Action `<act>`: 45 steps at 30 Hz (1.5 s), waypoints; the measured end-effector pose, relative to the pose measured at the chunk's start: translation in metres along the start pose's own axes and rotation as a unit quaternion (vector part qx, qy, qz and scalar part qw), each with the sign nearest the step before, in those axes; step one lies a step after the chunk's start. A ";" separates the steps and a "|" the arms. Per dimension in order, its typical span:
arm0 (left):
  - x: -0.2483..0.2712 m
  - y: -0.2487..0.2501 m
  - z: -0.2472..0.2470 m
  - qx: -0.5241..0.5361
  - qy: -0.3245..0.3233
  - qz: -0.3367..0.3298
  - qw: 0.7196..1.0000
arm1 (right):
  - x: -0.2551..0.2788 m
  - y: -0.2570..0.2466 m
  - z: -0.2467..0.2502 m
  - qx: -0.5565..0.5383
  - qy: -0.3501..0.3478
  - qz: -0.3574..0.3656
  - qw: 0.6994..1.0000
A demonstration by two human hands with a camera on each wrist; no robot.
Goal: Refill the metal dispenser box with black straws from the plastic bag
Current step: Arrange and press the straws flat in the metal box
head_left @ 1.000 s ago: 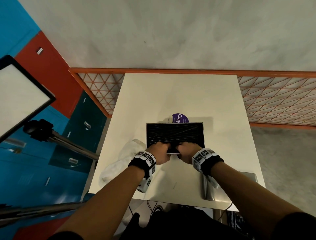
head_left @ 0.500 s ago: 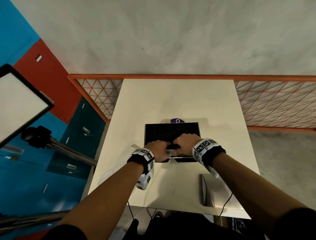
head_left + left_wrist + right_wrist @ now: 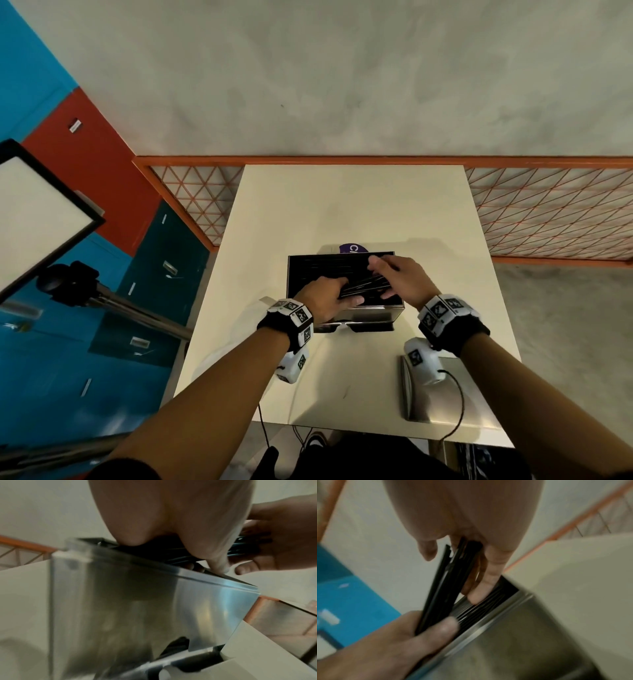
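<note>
Straws (image 3: pixel 364 286): black, thin, straight, many. Most lie side by side along the box's length, filling the open top of the box (image 3: pixel 370 313) nearly to its rim. A smaller loose bundle sits above that layer, slanted across it and held at both ends.

Box: brushed metal, rectangular, lid off, standing near the middle of the surface (image 3: pixel 342 205), slightly toward its near edge. A slot low on its near face shows dark, probably straws at the outlet.

Left hand (image 3: pixel 325 299): grip closed on the bundle's left end, thumb on one side and fingers curled on the other. It rests over the box's near-left corner, likely to anchor the bundle while it is lined up.

Right hand (image 3: pixel 399 279): grip pinching the bundle's right end, thumb against fingers, some fingers reaching down to touch the packed layer. Held over the box's far-right part, judged to be steering the bundle parallel to the rest so it settles flat.

Bag (image 3: pixel 263 301): pale plastic, only a scrap visible behind the left wrist toward the surface's left edge; contents cannot be told.

Lid (image 3: pixel 407 390): a metal piece lying near the surface's near-right corner, presumably set aside for loading.

Status: filling judged almost complete.
</note>
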State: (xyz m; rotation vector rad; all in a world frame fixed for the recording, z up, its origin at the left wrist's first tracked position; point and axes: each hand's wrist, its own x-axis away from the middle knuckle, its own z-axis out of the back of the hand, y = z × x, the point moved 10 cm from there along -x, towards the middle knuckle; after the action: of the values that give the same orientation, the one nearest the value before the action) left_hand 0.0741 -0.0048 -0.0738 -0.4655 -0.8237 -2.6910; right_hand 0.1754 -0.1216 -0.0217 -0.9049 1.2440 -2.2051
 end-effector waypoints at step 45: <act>0.040 -0.022 -0.004 -0.043 0.021 -0.002 0.999 | 0.025 0.018 -0.105 0.467 -0.183 0.098 0.860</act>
State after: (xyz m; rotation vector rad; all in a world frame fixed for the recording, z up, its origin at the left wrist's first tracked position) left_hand 0.0294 0.0034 -0.0722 -0.4265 -0.7001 -2.7382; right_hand 0.0830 -0.0865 -0.0696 -0.6729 0.0127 -1.9661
